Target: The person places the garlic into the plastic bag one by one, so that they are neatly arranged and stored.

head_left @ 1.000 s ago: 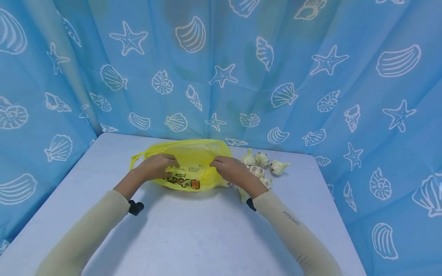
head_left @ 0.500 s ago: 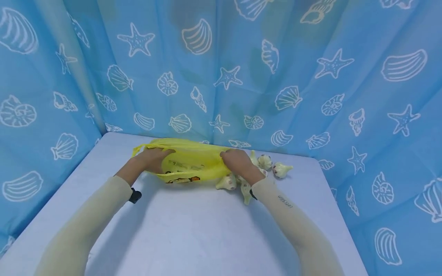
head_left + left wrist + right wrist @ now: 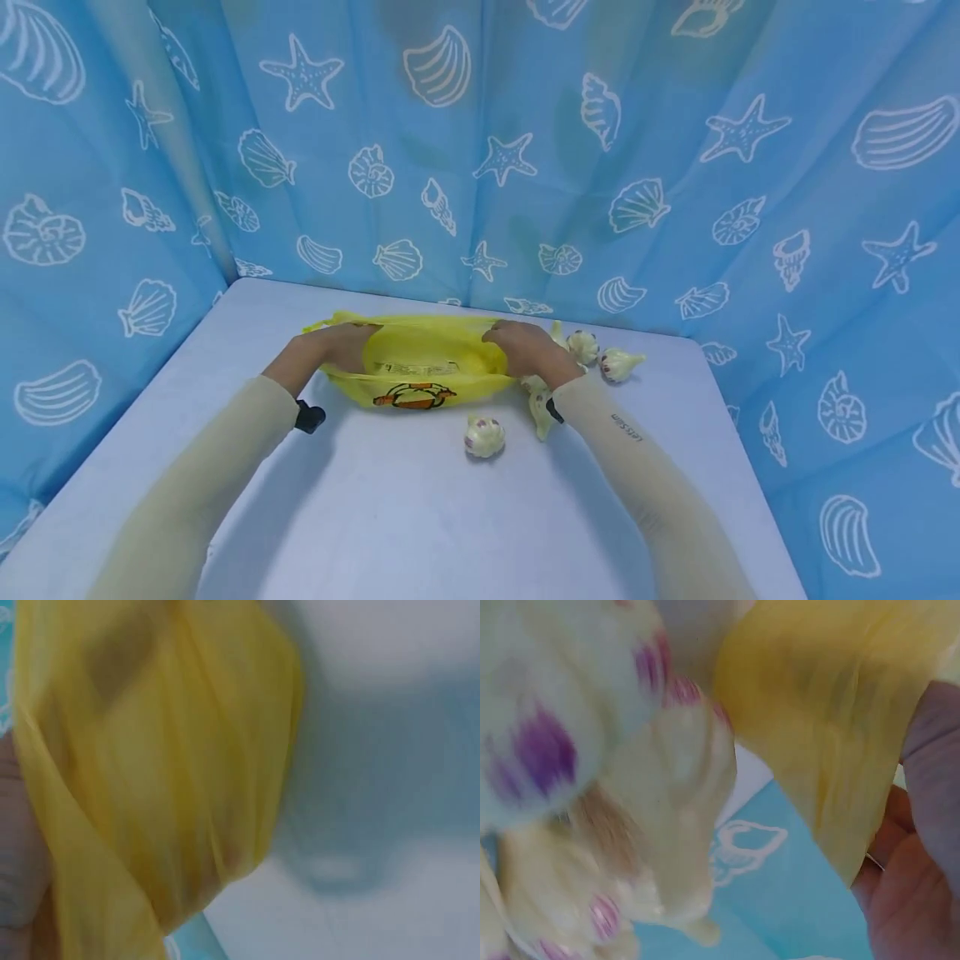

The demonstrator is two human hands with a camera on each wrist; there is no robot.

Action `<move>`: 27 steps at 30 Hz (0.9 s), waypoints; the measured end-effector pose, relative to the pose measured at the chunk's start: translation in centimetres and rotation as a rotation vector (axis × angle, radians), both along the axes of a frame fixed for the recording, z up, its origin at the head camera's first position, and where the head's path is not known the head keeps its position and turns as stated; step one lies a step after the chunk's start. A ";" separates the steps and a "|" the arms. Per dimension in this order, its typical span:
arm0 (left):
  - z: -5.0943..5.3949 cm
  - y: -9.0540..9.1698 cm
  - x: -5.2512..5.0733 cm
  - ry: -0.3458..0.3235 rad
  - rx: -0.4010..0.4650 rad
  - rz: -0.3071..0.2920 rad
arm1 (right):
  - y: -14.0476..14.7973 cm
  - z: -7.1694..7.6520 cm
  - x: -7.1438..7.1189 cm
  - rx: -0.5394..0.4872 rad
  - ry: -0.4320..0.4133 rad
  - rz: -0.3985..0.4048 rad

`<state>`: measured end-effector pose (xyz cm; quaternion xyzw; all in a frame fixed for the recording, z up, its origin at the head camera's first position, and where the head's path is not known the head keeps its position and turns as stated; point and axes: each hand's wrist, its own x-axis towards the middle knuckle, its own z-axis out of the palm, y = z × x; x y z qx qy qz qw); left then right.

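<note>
My right hand point(image 3: 521, 346) has the right end of the yellow bag point(image 3: 480, 385) pinched at its rim, thumb on one side and curled fingers on the other. My left hand point(image 3: 347, 343) reaches into the mouth at the opposite end. Thin plastic covers much of those fingers, so I cannot tell whether they are spread or gripping. The bag stretches sideways between my two hands, its mouth gaping up toward me. Printing shows on the inner back wall, and an orange-and-black print point(image 3: 414, 396) marks the front; the front wall hides the bottom from me.

Just in front of the bag, toward its right end, a lone garlic bulb point(image 3: 484, 438) with purple flecks sits on the white tabletop point(image 3: 420, 517). Two bulbs point(image 3: 540, 412) lie close together under my right wrist, and three more bulbs point(image 3: 621, 365) are beyond that hand, one partly hidden by it.

White surface runs from the bag back toward me, between my left sleeve point(image 3: 187, 483) and right sleeve point(image 3: 637, 467). The table's far edge passes just behind the bag, its right edge beyond the farthest bulb. Behind it all hangs a blue curtain point(image 3: 480, 208) printed with white shells and starfish.
</note>
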<state>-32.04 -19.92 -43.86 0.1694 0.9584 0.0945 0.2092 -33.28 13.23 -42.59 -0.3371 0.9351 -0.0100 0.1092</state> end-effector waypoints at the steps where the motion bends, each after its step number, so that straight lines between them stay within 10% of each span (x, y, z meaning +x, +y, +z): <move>1: -0.3 0.2 0.1 0.012 0.003 -0.015 | 0.1 -0.3 -0.1 -0.020 0.011 0.012; 10: -0.1 1.4 0.0 0.251 0.111 -0.217 | -0.9 -0.5 0.2 -0.300 0.122 0.141; 27: -4.1 0.0 -2.2 0.025 -0.079 0.022 | -0.1 -4.0 -2.0 -0.133 -0.129 0.015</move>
